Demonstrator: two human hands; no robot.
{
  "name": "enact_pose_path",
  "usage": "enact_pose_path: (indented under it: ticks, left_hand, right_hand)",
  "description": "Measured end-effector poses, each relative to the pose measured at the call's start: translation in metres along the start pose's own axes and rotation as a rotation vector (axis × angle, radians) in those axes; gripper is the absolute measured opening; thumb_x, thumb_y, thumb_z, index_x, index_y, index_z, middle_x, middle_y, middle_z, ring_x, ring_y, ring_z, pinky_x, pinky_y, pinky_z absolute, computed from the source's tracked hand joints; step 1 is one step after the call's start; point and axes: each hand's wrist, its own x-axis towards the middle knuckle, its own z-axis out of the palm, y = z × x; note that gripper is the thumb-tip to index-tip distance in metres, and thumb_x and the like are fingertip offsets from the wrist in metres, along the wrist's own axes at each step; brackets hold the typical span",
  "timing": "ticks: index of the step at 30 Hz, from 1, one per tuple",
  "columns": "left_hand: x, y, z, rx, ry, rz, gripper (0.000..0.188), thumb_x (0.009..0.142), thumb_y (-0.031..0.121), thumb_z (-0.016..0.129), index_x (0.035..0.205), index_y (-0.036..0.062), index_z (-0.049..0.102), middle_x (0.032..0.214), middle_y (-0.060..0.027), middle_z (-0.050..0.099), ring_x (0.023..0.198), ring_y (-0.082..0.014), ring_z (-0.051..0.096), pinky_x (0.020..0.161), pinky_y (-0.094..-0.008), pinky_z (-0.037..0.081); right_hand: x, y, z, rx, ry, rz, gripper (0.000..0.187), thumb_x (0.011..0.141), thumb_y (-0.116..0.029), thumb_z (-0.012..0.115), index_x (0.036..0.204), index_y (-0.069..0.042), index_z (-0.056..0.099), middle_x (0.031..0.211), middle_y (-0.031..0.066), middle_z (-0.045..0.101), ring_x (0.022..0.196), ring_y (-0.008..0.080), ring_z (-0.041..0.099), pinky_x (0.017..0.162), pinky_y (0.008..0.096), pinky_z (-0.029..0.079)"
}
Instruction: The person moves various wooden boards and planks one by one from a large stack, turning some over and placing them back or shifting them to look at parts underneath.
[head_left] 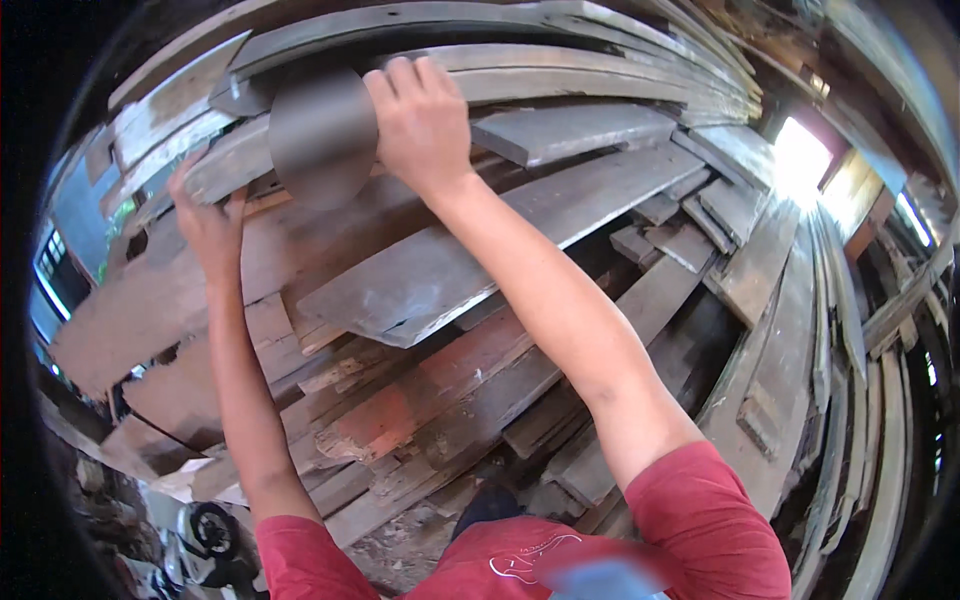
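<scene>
At the upper left, my left hand [212, 220] is closed around the end of a grey wooden plank [235, 165], with fingers on one side and the thumb on the other. My right hand [425, 125] reaches farther along the stack, its fingers curled over a board's upper edge. A blurred oval patch between the hands hides part of the wood, so whether both hold the same plank is hard to make out. Below my right forearm lies a wide dark board [400, 300] with a slanted, chipped end.
Long boards [600, 60] are stacked across the far side. Shorter offcuts [735, 205] lie loosely to the right, near a bright opening [802, 155]. Reddish planks [420, 390] lie below. Long planks [880, 480] run along the right, and a black curled metal part [210, 530] stands lower left.
</scene>
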Motion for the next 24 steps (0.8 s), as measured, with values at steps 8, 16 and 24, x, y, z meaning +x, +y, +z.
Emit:
enact_pose_path:
  ticks: [8, 16, 24]
  left_hand:
    - [-0.002, -0.048, -0.004, 0.266, -0.101, 0.052, 0.060, 0.083, 0.026, 0.093, 0.130, -0.0024, 0.070, 0.141, -0.0213, 0.065, 0.131, -0.0432, 0.058, 0.116, -0.0515, 0.041]
    - [0.004, -0.047, 0.005, 0.181, -0.039, -0.163, 0.109, 0.078, 0.030, 0.100, 0.145, -0.0209, 0.032, 0.144, -0.0360, 0.053, 0.130, -0.0384, 0.060, 0.113, -0.0514, 0.048]
    - [0.010, -0.025, 0.018, 0.118, 0.112, 0.083, 0.110, 0.078, 0.036, 0.100, 0.143, -0.0170, 0.028, 0.139, -0.0354, 0.054, 0.130, -0.0406, 0.056, 0.116, -0.0527, 0.042]
  right_hand:
    - [-0.009, -0.016, -0.023, 0.276, -0.167, 0.209, 0.021, 0.091, -0.018, 0.065, 0.107, -0.009, 0.075, 0.117, 0.0121, 0.072, 0.119, 0.0334, 0.064, 0.111, 0.0475, 0.046]
    - [-0.090, -0.078, -0.097, 0.458, -0.385, 0.485, 0.035, 0.097, -0.025, 0.060, 0.117, -0.001, 0.076, 0.119, 0.0188, 0.074, 0.124, 0.0315, 0.065, 0.116, 0.0537, 0.040]
    - [-0.111, -0.064, -0.106, 0.592, -0.432, 0.311, 0.024, 0.092, -0.018, 0.062, 0.101, -0.001, 0.076, 0.075, 0.0030, 0.068, 0.075, 0.0183, 0.067, 0.109, 0.0480, 0.045]
